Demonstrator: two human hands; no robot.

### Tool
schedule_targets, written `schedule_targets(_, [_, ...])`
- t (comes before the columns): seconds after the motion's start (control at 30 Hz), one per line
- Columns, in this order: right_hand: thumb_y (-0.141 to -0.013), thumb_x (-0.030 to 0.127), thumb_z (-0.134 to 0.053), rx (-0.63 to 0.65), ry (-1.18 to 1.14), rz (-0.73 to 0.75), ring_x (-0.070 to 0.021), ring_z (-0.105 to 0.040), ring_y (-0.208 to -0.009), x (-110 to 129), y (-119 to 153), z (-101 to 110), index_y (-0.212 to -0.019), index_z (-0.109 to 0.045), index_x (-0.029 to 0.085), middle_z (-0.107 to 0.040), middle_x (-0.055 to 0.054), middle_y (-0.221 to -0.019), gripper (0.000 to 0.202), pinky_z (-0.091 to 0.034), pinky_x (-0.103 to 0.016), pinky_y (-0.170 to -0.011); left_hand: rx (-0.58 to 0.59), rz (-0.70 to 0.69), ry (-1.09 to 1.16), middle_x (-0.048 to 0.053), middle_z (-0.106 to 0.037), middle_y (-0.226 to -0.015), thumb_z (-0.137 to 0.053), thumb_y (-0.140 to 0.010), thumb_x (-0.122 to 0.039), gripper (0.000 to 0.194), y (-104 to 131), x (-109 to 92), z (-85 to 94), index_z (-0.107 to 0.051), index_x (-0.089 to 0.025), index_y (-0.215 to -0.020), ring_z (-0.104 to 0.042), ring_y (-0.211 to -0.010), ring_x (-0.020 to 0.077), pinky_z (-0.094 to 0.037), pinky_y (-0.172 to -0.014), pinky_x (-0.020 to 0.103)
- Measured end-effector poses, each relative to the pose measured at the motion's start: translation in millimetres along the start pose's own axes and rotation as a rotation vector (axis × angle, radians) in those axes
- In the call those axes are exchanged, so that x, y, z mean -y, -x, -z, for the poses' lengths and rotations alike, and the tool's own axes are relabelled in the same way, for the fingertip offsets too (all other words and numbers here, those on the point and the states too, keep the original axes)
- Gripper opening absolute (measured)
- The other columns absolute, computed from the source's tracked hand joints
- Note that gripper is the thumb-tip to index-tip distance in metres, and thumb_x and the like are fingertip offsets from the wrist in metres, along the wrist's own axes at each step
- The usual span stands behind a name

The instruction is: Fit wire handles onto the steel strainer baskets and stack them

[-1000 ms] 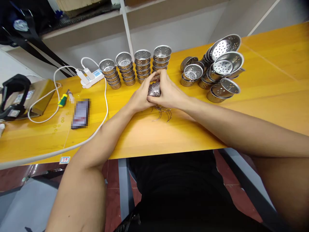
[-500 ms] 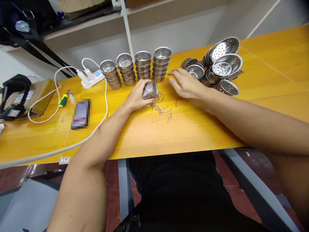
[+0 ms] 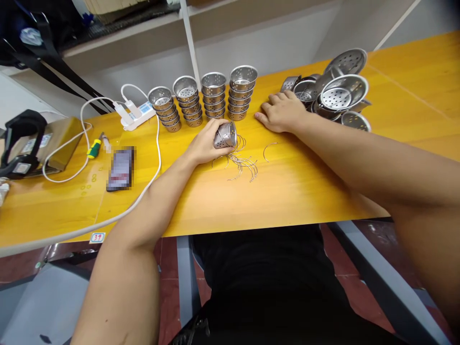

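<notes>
A small perforated metal cup (image 3: 225, 135) lies tilted in my left hand (image 3: 204, 145), its mouth facing right. My fingers and thumb are wrapped round it, just over a loose bunch of thin curved wires (image 3: 245, 164). One more curved wire (image 3: 265, 153) lies apart to the right. My right hand (image 3: 282, 111) rests palm down with fingers stretched out, against the near left side of a jumbled heap of perforated metal cups (image 3: 343, 93). I see nothing held in it, though its palm is hidden.
Several stacks of perforated cups (image 3: 242, 96) stand along the back of the table. To the left are a white power strip (image 3: 138, 117) with cables, a screwdriver (image 3: 94, 149), a phone (image 3: 121, 168) and a cardboard box (image 3: 66, 143). A white cable (image 3: 143, 191) crosses the table.
My right hand has moved slightly right and back to the heap. Cups in the heap have shifted right, and one at the top has tipped over. My left hand keeps its cup in place.
</notes>
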State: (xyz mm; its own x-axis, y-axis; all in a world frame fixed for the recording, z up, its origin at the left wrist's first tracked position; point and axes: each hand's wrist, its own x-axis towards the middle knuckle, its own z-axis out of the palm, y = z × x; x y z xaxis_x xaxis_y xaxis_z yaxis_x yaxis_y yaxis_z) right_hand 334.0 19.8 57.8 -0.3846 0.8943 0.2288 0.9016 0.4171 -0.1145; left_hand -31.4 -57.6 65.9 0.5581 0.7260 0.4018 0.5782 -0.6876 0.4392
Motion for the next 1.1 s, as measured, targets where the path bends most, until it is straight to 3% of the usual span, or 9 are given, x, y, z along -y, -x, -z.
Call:
schedule_targets(0.2, [-0.133,0.075,-0.043,0.027,0.025,-0.072,-0.0464,-0.063,-0.170,-19,6,7,-0.158,-0.081,0.006,-0.073,-0.036,-0.178,0.083,-0.035,-0.068,-0.151,0.006,0.002,0.006,0.017,-0.079,-0.170,-0.098,-0.093,-0.048,0.087,-1,0,-0.5,-0.066,-0.026,-0.170,-0.077,-0.160,0.0444,-0.062,-0.142,0.059])
schedule_targets(0.47, [-0.138,0.056,-0.053,0.086,0.156,-0.154,-0.0471,-0.063,-0.175,-23,17,31,-0.165,-0.080,-0.009,-0.070,-0.044,-0.179,0.075,-0.035,-0.063,-0.150,0.016,0.010,0.005,0.016,-0.079,-0.169,-0.101,-0.092,-0.048,0.088,0,0,0.9,-0.066,-0.027,-0.170,-0.077,-0.159,0.0440,-0.062,-0.141,0.059])
schedule_targets(0.63, [-0.140,0.055,-0.052,0.102,0.268,-0.183,-0.0435,-0.067,-0.173,-33,22,38,-0.167,-0.081,-0.007,-0.073,-0.041,-0.176,0.073,-0.039,-0.058,-0.146,0.002,0.014,0.020,0.015,-0.079,-0.169,-0.100,-0.091,-0.048,0.089,0,0,0.1,-0.065,-0.028,-0.170,-0.077,-0.159,0.0435,-0.063,-0.142,0.059])
schedule_targets(0.8, [-0.139,0.050,-0.057,0.111,0.217,-0.229,-0.0465,-0.063,-0.177,-34,24,47,-0.171,-0.079,-0.007,-0.069,-0.042,-0.180,0.070,-0.035,-0.059,-0.151,-0.028,0.021,0.061,0.016,-0.079,-0.170,-0.094,-0.088,-0.045,0.086,1,0,-2.1,-0.064,-0.027,-0.167,-0.079,-0.157,0.0426,-0.064,-0.141,0.059])
schedule_targets(0.87, [-0.136,0.046,-0.057,0.087,0.128,-0.205,-0.0486,-0.062,-0.177,-26,24,53,-0.175,-0.075,-0.009,-0.066,-0.043,-0.183,0.070,-0.036,-0.061,-0.152,-0.049,0.027,0.082,0.015,-0.079,-0.170,-0.095,-0.088,-0.050,0.088,1,3,-3.4,-0.062,-0.028,-0.167,-0.080,-0.156,0.0423,-0.065,-0.140,0.060])
schedule_targets(0.97, [-0.127,0.038,-0.057,-0.064,-0.070,-0.107,-0.0474,-0.064,-0.173,1,29,63,-0.176,-0.074,-0.005,-0.069,-0.040,-0.180,0.067,-0.042,-0.060,-0.153,-0.081,0.009,0.093,0.015,-0.078,-0.173,-0.097,-0.092,-0.063,0.095,0,8,-4.9,-0.058,-0.030,-0.172,-0.078,-0.161,0.0437,-0.065,-0.141,0.063])
schedule_targets(1.07, [-0.126,0.043,-0.052,-0.189,-0.214,0.037,-0.0396,-0.076,-0.153,44,42,70,-0.166,-0.080,0.022,-0.079,-0.024,-0.169,0.053,-0.058,-0.056,-0.145,-0.104,-0.006,0.089,0.016,-0.077,-0.177,-0.095,-0.098,-0.075,0.099,-2,9,-5.1,-0.055,-0.032,-0.177,-0.076,-0.167,0.0449,-0.063,-0.145,0.066])
schedule_targets(1.1, [-0.127,0.049,-0.052,-0.203,-0.295,0.107,-0.0417,-0.080,-0.143,60,48,70,-0.160,-0.083,0.029,-0.081,-0.022,-0.162,0.050,-0.064,-0.062,-0.137,-0.111,-0.004,0.083,0.016,-0.077,-0.178,-0.094,-0.099,-0.077,0.099,-2,7,-4.9,-0.054,-0.032,-0.178,-0.075,-0.168,0.0449,-0.063,-0.147,0.067])
